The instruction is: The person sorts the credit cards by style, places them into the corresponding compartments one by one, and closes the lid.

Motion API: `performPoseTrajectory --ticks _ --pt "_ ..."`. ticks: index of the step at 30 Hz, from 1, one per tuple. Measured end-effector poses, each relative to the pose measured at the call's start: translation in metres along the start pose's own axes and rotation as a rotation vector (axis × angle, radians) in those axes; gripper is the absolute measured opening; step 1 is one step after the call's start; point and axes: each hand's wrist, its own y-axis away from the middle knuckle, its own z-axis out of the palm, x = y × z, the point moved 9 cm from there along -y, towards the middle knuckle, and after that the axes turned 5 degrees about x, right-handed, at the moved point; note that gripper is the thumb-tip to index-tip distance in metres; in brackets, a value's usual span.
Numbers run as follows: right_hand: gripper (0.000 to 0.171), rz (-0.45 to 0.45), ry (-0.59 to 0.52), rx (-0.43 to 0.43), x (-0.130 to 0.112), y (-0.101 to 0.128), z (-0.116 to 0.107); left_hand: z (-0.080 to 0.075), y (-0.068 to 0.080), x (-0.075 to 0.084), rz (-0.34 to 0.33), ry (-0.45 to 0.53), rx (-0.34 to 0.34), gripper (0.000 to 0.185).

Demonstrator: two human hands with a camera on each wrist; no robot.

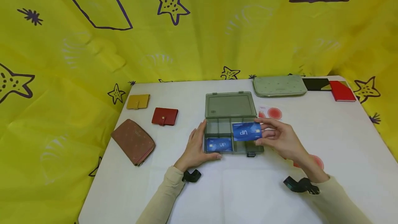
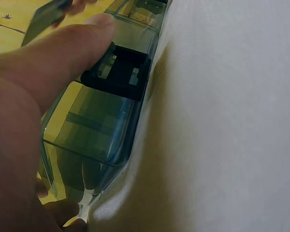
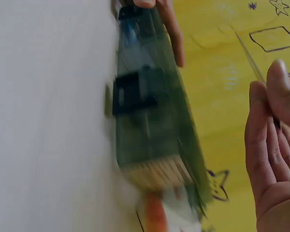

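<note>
An open grey-green clear plastic box (image 1: 219,127) with compartments sits mid-table, its lid (image 1: 229,104) tipped back. A blue VIP card (image 1: 219,145) lies in the front left compartment. My left hand (image 1: 196,148) grips the box's left end; in the left wrist view its thumb (image 2: 63,53) lies over the box (image 2: 94,130) near a black latch (image 2: 117,72). My right hand (image 1: 280,137) pinches a second blue VIP card (image 1: 246,131) by its right edge, just above the box's right compartment. In the right wrist view the card (image 3: 251,60) shows edge-on beside the blurred box (image 3: 152,121).
A brown wallet (image 1: 133,141), a red wallet (image 1: 164,116) and a yellow wallet (image 1: 138,101) lie at the left. A grey-green pouch (image 1: 279,85), a black case (image 1: 315,84) and a red case (image 1: 342,91) sit at the back right. White cards with red circles (image 1: 271,112) lie by the box. Yellow cloth surrounds the white table (image 1: 326,127).
</note>
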Motion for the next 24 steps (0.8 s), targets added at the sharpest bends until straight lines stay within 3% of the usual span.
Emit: performPoseTrajectory --ticks 3,9,12,15,19,24 --pt "0.061 -0.021 -0.02 -0.039 0.01 -0.013 0.025 0.0 0.001 0.0 -0.009 0.014 -0.002 0.134" --pt "0.064 -0.172 0.271 -0.043 0.012 -0.027 0.061 0.001 0.0 -0.004 -0.029 -0.001 -0.021 0.135" --pt "0.066 -0.235 0.409 -0.039 0.007 -0.029 0.071 0.001 -0.001 -0.003 -0.021 -0.012 -0.019 0.135" --pt "0.071 -0.262 0.481 -0.062 0.003 -0.03 0.074 0.0 -0.003 -0.002 -0.005 -0.018 -0.014 0.135" --pt "0.07 -0.273 0.472 -0.049 -0.001 -0.035 0.056 0.0 -0.002 0.0 0.003 -0.001 -0.003 0.136" --pt "0.052 -0.161 0.493 0.061 0.006 -0.05 -0.004 0.0 -0.001 0.0 -0.005 0.01 -0.002 0.135"
